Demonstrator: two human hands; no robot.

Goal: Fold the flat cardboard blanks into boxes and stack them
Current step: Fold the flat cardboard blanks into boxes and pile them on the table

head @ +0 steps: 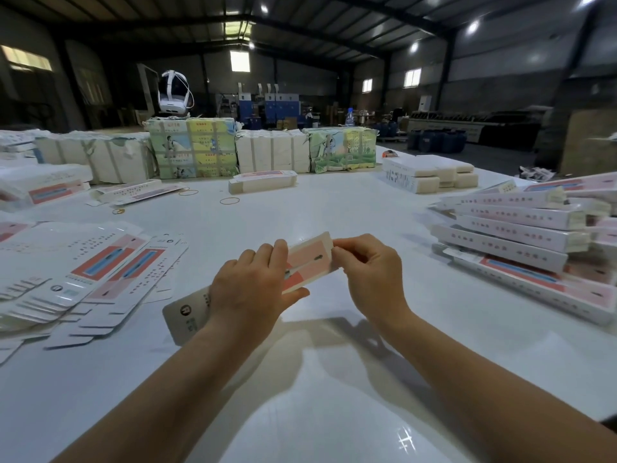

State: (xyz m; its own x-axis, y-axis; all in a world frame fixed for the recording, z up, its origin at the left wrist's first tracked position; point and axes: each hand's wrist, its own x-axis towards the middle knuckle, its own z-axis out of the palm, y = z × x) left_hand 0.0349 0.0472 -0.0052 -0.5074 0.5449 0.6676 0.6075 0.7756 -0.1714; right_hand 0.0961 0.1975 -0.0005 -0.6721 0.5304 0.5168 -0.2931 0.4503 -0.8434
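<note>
Warehouse, white table [334,202] | left hand [253,289] grips a half-folded box [309,262] held mid-air | right hand [370,265] pinches its end flap [329,243] | risk: forcing the tuck could crease the flap.

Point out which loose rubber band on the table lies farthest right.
The rubber band just in front of the lone folded box in mid-table; the other two lie further left, near the flat blanks.
</note>
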